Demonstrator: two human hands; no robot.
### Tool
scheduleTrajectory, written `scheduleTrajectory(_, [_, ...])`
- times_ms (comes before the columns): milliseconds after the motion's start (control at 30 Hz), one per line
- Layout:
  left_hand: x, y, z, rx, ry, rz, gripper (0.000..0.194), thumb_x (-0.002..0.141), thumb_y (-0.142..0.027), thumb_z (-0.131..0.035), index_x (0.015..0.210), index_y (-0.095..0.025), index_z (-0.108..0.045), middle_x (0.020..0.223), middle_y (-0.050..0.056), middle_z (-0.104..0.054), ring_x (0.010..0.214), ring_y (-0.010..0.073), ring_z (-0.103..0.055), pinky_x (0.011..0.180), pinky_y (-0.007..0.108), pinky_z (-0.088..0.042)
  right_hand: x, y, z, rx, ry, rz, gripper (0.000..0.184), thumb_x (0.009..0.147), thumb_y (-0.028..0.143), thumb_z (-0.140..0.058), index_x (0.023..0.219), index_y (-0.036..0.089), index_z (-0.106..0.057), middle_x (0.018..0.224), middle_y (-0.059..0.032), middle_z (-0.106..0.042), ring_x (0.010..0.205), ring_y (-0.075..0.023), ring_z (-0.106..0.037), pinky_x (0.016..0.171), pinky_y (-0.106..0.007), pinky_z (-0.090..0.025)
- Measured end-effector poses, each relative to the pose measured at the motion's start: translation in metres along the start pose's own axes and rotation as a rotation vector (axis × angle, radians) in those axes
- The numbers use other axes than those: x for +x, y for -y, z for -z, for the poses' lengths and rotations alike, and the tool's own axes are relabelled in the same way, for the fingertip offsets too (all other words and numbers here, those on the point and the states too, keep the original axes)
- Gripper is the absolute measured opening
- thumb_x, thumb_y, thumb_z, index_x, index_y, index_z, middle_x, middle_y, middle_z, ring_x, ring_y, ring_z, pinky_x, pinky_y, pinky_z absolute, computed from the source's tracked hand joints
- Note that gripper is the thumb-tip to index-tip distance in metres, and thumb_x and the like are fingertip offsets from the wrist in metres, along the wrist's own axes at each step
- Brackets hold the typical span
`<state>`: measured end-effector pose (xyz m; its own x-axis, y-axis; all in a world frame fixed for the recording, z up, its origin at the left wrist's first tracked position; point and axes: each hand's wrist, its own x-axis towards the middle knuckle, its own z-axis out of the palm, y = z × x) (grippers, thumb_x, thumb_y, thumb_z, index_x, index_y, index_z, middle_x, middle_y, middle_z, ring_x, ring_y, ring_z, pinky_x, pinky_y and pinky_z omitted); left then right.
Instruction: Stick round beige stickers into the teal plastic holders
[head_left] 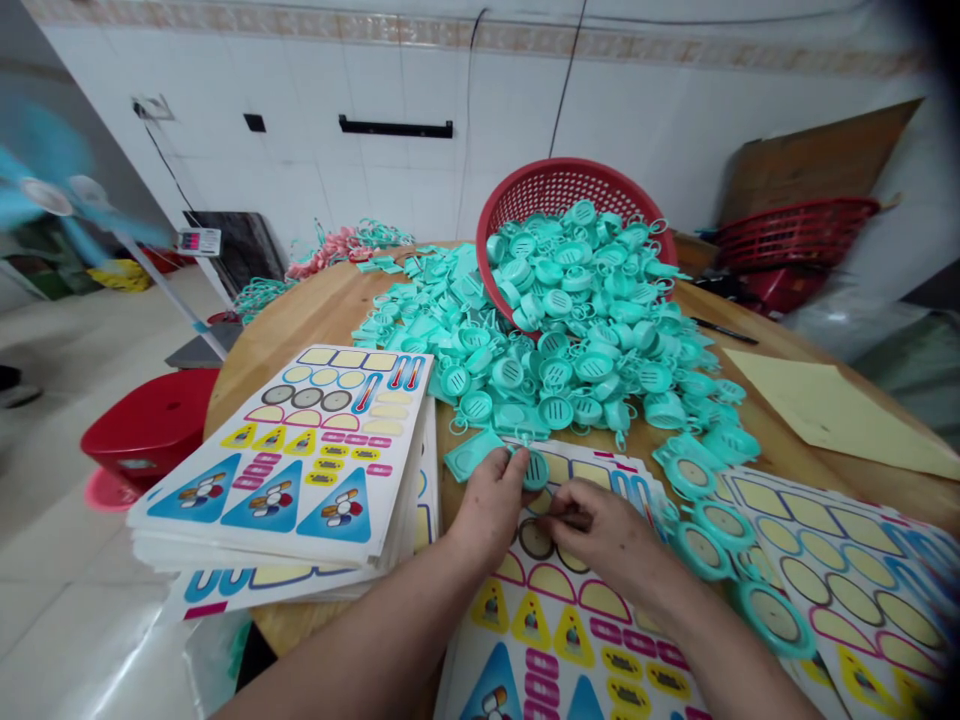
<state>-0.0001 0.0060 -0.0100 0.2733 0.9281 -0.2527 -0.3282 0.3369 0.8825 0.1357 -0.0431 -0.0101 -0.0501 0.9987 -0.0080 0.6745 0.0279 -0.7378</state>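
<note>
Turquoise slotted disc (536, 470), one, round, was pinched in your left hand (491, 500) over the sticker sheet (514, 655), just ahead and left of your right hand (592, 518), its fingertips closed on, apparently, a brown sticker (577, 521).

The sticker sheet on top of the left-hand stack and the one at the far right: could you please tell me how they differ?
The left sheet has grey-brown circles; on the right sheet the outlined circles are pale.
The left sheet's printed face lies within view, while the right sheet runs past the picture's edge.
Both have pale rectangles along the top and pink-outlined half-rounds below the circles.
</note>
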Motion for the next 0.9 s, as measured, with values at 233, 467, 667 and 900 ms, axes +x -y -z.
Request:
scheduleTrajectory(233, [-0.003,-0.006,-0.001,-0.032,-0.005,0.007,0.027,0.074,-0.04,-0.064,0.068,-0.017,-0.05,0.07,-0.002,-0.05,0.072,0.0125,-0.051,0.069,0.026,-0.05,-0.008,0.006,0.029,0.257,-0.027,-0.116,0.022,0.077,0.041,-0.059,0.07,0.021,-0.052,0.06,0.0053,-0.045,0.053,-0.0106,-0.041,0.048,-0.022,-0.033])
scheduleTrajectory(467, [-0.014,-0.018,-0.007,-0.274,0.135,0.159,0.023,0.084,-0.036,-0.057,0.09,-0.013,-0.057,0.09,0.008,-0.066,0.077,0.018,-0.067,0.07,0.027,-0.054,-0.009,0.002,0.04,0.21,-0.228,-0.103,0.02,0.078,0.04,-0.061,0.074,0.022,-0.054,0.066,0.0025,-0.053,0.06,-0.0132,-0.05,0.054,-0.024,-0.039])
scheduleTrajectory(667, [-0.017,-0.024,-0.01,-0.3,0.112,0.217,0.019,0.088,-0.031,-0.051,0.092,-0.013,-0.055,0.091,0.01,-0.07,0.066,0.0172,-0.069,0.064,0.028,-0.056,-0.01,0.001,0.041,0.131,-0.267,-0.046,0.018,0.079,0.039,-0.06,0.075,0.021,-0.056,0.071,-0.0002,-0.06,0.063,-0.0153,-0.057,0.054,-0.025,-0.044])
scheduleTrajectory(900, [-0.017,-0.026,-0.011,-0.319,0.073,0.199,0.02,0.089,-0.03,-0.049,0.094,-0.012,-0.056,0.089,0.011,-0.07,0.064,0.0166,-0.069,0.062,0.027,-0.056,-0.011,0.007,0.044,-0.148,-0.319,0.136,0.014,0.088,0.031,-0.048,0.081,0.023,-0.057,0.081,-0.0023,-0.06,0.079,-0.0211,-0.058,0.069,-0.035,-0.045])
